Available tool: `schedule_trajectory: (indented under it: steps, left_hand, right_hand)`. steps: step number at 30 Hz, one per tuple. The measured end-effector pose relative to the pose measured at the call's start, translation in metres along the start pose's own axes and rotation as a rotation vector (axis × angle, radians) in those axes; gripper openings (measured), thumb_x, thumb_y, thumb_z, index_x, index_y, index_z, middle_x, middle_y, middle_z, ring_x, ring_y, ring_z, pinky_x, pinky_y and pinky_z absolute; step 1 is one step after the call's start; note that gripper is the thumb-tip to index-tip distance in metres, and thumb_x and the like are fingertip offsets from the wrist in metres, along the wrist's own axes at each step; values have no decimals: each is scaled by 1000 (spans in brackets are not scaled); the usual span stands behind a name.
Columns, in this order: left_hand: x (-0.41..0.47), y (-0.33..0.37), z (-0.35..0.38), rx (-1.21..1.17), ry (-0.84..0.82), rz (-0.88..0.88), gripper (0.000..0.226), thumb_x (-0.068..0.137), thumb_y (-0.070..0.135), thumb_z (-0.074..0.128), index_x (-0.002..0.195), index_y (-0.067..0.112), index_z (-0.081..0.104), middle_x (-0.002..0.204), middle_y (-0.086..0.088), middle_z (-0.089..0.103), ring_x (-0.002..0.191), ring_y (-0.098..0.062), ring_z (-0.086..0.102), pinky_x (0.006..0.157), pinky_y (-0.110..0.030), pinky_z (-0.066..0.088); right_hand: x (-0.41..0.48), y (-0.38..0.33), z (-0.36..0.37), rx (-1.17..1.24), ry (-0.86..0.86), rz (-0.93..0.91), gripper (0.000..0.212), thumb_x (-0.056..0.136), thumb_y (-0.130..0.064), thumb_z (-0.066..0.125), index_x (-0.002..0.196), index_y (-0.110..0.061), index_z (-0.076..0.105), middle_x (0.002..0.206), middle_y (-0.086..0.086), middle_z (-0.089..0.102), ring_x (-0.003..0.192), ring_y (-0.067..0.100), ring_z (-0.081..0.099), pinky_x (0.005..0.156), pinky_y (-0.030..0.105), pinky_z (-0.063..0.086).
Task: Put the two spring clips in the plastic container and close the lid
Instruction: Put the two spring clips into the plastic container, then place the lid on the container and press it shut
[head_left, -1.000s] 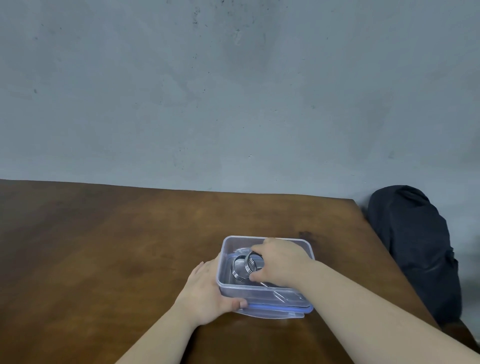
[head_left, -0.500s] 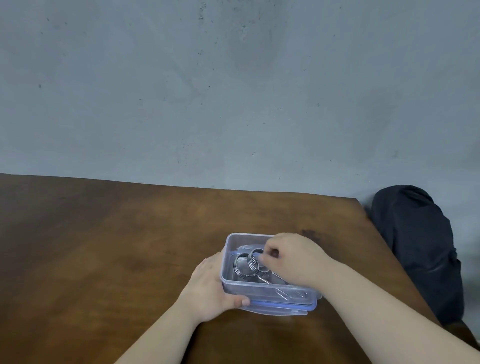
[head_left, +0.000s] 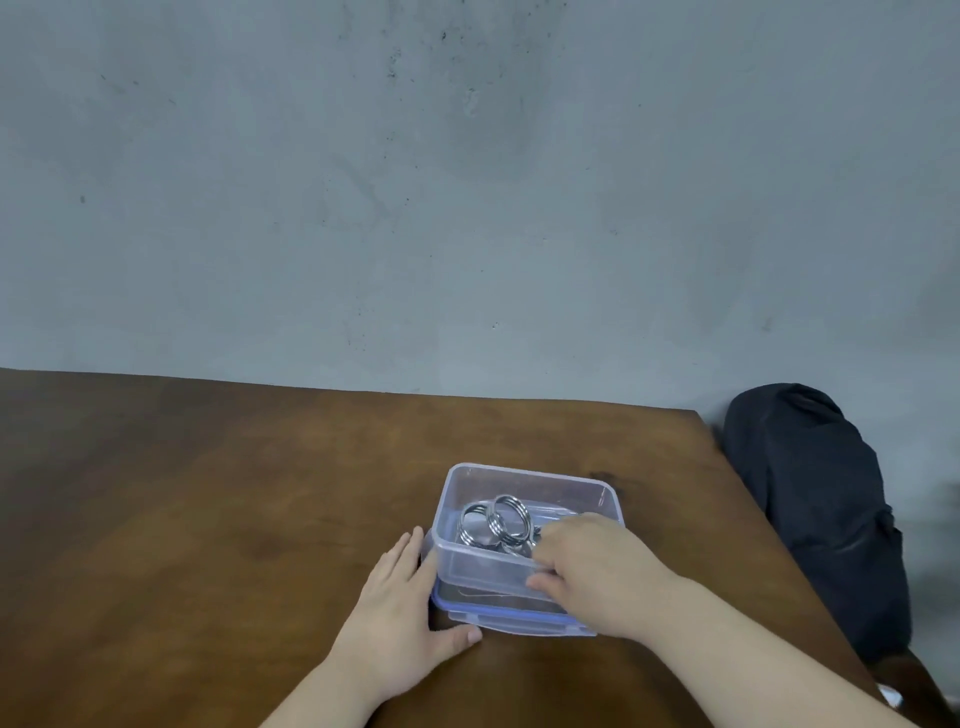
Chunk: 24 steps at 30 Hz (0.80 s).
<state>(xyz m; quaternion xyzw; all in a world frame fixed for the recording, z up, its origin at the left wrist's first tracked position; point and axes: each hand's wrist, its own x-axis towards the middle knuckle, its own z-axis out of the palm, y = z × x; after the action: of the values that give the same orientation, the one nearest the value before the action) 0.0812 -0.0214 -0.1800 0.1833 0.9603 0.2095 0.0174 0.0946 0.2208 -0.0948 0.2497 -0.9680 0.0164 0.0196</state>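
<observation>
A clear plastic container (head_left: 524, 480) stands open on the brown wooden table (head_left: 208, 519). It sits on top of its blue-rimmed lid (head_left: 511, 621). Two metal spring clips (head_left: 496, 522) lie inside, their coils side by side at the left, their arms partly hidden. My left hand (head_left: 400, 597) presses against the container's left wall, its thumb at the lid's front corner. My right hand (head_left: 592, 566) is at the near right rim, fingers curled over the near wall and thumb outside it. It no longer touches the clips.
A black bag (head_left: 810, 499) rests beside the table's right edge, against the grey wall. The table's right edge runs close to the container. Bare wood stretches to the left and behind.
My right hand has let go of the spring clip and pulled back from the coils to the container's near right rim. My left hand's thumb has slid down to the lid.
</observation>
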Motion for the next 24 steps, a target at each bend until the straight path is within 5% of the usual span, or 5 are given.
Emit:
schedule_trajectory:
  steps: [4, 6, 8, 15, 24]
  left_hand:
    - [1, -2, 6, 48, 18, 44, 92, 71, 92, 34, 152, 47, 34, 161, 16, -9, 153, -13, -9, 127, -40, 6]
    - [0, -4, 10, 137, 89, 184, 50, 88, 71, 48, 131, 50, 62, 163, 14, 23, 152, -15, 16, 125, -43, 17]
    - [-2, -10, 13, 205, 159, 320, 33, 88, 58, 50, 107, 47, 74, 132, 20, 66, 134, -13, 51, 122, -37, 16]
    - [-20, 2, -23, 67, 457, 655, 31, 106, 32, 40, 99, 27, 70, 91, 13, 72, 87, -11, 66, 100, -24, 43]
    - [-43, 31, -90, -226, 583, 575, 34, 105, 33, 37, 82, 18, 56, 79, 11, 55, 66, -10, 53, 59, -27, 46]
  right_hand:
    - [3, 10, -16, -20, 49, -17, 42, 99, -42, 55, 65, -19, 47, 73, -4, 46, 76, 24, 52, 75, 32, 29]
    - [5, 16, -24, -28, 67, -15, 42, 98, -42, 57, 65, -18, 49, 72, -4, 47, 76, 24, 55, 75, 32, 30]
    - [7, 21, -30, -43, 86, -18, 40, 99, -42, 56, 67, -19, 48, 67, -7, 40, 72, 22, 48, 75, 32, 29]
    - [7, 28, -33, -51, 60, -30, 32, 99, -42, 55, 73, -23, 50, 77, -6, 43, 75, 17, 41, 71, 32, 29]
    - [1, 26, 2, -12, -68, -4, 28, 93, -36, 59, 69, -21, 55, 77, 3, 58, 76, 28, 54, 69, 37, 41]
